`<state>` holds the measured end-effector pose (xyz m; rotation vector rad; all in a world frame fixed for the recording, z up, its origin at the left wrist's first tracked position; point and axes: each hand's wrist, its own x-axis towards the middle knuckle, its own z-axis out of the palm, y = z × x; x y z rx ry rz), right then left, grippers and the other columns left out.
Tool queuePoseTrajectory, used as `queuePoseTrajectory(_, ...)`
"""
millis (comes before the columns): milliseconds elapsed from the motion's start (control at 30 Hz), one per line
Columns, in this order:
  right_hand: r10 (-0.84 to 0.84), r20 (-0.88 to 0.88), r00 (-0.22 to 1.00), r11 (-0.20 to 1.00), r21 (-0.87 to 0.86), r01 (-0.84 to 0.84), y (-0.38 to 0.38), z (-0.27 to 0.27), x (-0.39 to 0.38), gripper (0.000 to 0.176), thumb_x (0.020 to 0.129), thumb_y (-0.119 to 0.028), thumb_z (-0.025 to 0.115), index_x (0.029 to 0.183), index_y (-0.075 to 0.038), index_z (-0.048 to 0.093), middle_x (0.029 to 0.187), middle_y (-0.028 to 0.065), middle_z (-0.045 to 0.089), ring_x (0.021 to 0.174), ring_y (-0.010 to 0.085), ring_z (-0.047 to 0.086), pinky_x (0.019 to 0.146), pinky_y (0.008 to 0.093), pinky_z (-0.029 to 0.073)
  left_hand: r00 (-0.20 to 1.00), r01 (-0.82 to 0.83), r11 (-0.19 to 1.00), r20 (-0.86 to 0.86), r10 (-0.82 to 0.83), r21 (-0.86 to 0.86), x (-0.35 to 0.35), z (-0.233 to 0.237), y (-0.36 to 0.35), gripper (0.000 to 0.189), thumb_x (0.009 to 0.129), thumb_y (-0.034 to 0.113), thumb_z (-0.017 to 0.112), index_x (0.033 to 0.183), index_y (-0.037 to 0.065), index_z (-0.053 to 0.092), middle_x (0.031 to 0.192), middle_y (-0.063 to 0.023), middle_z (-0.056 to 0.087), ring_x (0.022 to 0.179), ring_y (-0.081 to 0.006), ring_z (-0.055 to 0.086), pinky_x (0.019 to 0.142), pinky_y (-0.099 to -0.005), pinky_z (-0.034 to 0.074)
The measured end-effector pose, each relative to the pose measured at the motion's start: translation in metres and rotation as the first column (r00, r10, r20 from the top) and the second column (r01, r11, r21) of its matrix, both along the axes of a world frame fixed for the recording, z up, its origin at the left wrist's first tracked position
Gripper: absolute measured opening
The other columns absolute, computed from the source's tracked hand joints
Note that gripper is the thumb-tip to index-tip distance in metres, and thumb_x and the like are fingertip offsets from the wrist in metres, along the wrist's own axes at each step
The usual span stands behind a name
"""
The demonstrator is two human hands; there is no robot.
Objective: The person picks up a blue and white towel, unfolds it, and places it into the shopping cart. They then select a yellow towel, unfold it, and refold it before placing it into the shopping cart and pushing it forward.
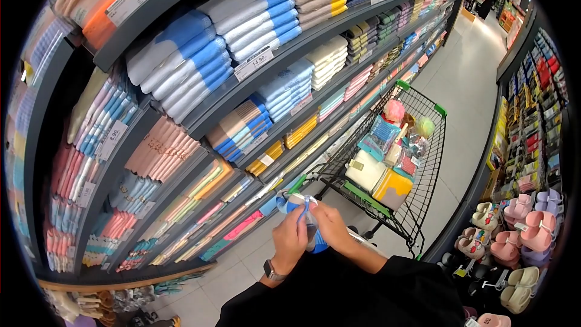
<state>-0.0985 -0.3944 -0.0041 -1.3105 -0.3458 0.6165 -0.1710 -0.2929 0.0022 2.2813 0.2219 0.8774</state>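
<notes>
Head view: tall grey metal shelving [284,45] fills the left side and runs down the aisle, stacked with folded blue-and-white striped towels [181,66] and others in pink, yellow and beige. White price labels [254,63] sit on the shelf edges. The pale tiled floor [466,85] stretches away to the upper right.

A black wire shopping cart with green trim [426,169] stands just ahead of the person, near the shelving, loaded with packaged goods. Along the right wall, low racks carry pink and cream foam slippers [535,227].

Low in the middle, both arms in black sleeves meet in front of the body. The left hand [290,239], with a dark wristwatch [273,271] on its wrist, is closed around a small blue-and-white fabric piece [318,245]. The right hand [330,227] is closed on the same piece, touching the left, its fingertips pinching the top edge. The piece is held in the air between the cart handle and the person's chest; what kind of item it is cannot be told.
</notes>
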Motion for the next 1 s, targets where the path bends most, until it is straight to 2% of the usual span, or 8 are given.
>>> queuePoseTrajectory(100, 0.029, -0.029, 0.999, 0.994, -0.107, -0.032, 0.000, -0.004, -0.003, 0.030, 0.102, -0.019, 0.044, 0.105, 0.005, 0.062, 0.099, 0.0028, 0.062, 0.092, 0.0100, 0.053, 0.085, 0.0259, 0.043, 0.997, 0.005, 1.000, -0.071, -0.005, -0.001, -0.005, -0.002, 0.001, 0.024, 0.087, 0.004, 0.061, 0.111, 0.002, 0.062, 0.096, -0.0170, 0.069, 0.073, -0.0326, 0.067, 0.060, -0.0369, 0.052)
queuePoseTrajectory(400, 0.042, -0.128, 0.991, 0.999, -0.001, -0.043, 0.005, 0.000, -0.017, 0.029, 0.101, -0.026, 0.048, 0.102, 0.000, 0.061, 0.089, 0.0016, 0.060, 0.083, 0.0094, 0.053, 0.076, 0.0251, 0.045, 0.987, 0.063, 0.998, -0.147, -0.061, 0.003, -0.010, 0.001, -0.001, 0.032, 0.086, 0.005, 0.063, 0.117, 0.002, 0.057, 0.081, -0.0117, 0.061, 0.065, -0.0316, 0.061, 0.054, -0.0393, 0.048)
queuePoseTrajectory(533, -0.007, -0.391, 0.921, 0.998, 0.048, 0.028, 0.008, -0.010, -0.014, 0.027, 0.100, -0.028, 0.051, 0.098, -0.003, 0.062, 0.085, 0.0011, 0.059, 0.077, 0.0084, 0.054, 0.069, 0.0241, 0.045, 0.975, 0.159, 0.983, -0.145, -0.170, -0.087, -0.013, -0.003, -0.004, 0.045, 0.083, 0.009, 0.067, 0.125, 0.000, 0.053, 0.079, -0.0115, 0.056, 0.068, -0.0318, 0.059, 0.056, -0.0389, 0.047)
queuePoseTrajectory(600, -0.072, -0.459, 0.886, 0.988, 0.089, 0.126, 0.012, -0.016, -0.015, 0.027, 0.099, -0.028, 0.052, 0.096, -0.004, 0.062, 0.082, 0.0005, 0.058, 0.074, 0.0081, 0.053, 0.066, 0.0236, 0.045, 0.953, 0.199, 0.970, -0.204, -0.225, -0.143, -0.020, -0.001, -0.004, 0.047, 0.082, 0.011, 0.067, 0.126, 0.001, 0.052, 0.092, -0.0128, 0.057, 0.077, -0.0330, 0.061, 0.061, -0.0393, 0.049)
queuePoseTrajectory(800, -0.121, -0.384, 0.915, 0.978, 0.111, 0.176, 0.015, -0.002, -0.010, 0.029, 0.100, -0.023, 0.052, 0.109, 0.001, 0.062, 0.097, 0.0065, 0.067, 0.084, 0.0108, 0.061, 0.077, 0.0240, 0.048, 0.891, 0.354, 0.907, -0.212, -0.401, -0.230, -0.048, -0.017, 0.002, 0.043, 0.085, 0.011, 0.065, 0.126, 0.006, 0.053, 0.119, -0.0128, 0.055, 0.089, -0.0356, 0.063, 0.072, -0.0394, 0.053)
queuePoseTrajectory(833, -0.144, -0.352, 0.925, 0.976, 0.104, 0.192, 0.014, 0.002, -0.007, 0.029, 0.100, -0.023, 0.052, 0.109, 0.001, 0.062, 0.097, 0.0064, 0.067, 0.083, 0.0105, 0.061, 0.076, 0.0238, 0.048, 0.855, 0.361, 0.827, -0.202, -0.478, -0.431, -0.053, -0.014, 0.004, 0.032, 0.087, 0.007, 0.061, 0.119, 0.006, 0.059, 0.116, -0.0130, 0.059, 0.091, -0.0347, 0.064, 0.077, -0.0379, 0.053)
queuePoseTrajectory(933, -0.199, -0.139, 0.970, 0.976, 0.061, 0.209, 0.005, 0.031, -0.001, 0.027, 0.101, -0.021, 0.050, 0.108, 0.001, 0.062, 0.095, 0.0017, 0.065, 0.082, 0.0066, 0.058, 0.074, 0.0214, 0.045, 0.852, 0.402, 0.814, -0.153, -0.500, -0.418, -0.077, -0.049, 0.046, 0.022, 0.087, 0.003, 0.059, 0.108, 0.003, 0.064, 0.107, -0.0133, 0.064, 0.090, -0.0319, 0.065, 0.078, -0.0358, 0.053)
queuePoseTrajectory(1000, -0.219, -0.002, 0.976, 0.976, 0.014, 0.219, -0.001, 0.036, -0.005, 0.026, 0.101, -0.021, 0.049, 0.108, 0.001, 0.062, 0.095, -0.0003, 0.064, 0.083, 0.0049, 0.056, 0.074, 0.0201, 0.044, 0.939, 0.155, 0.798, -0.163, -0.302, -0.583, -0.081, -0.044, 0.075, 0.019, 0.087, -0.001, 0.057, 0.104, 0.001, 0.065, 0.100, -0.0136, 0.066, 0.091, -0.0278, 0.065, 0.077, -0.0342, 0.053)
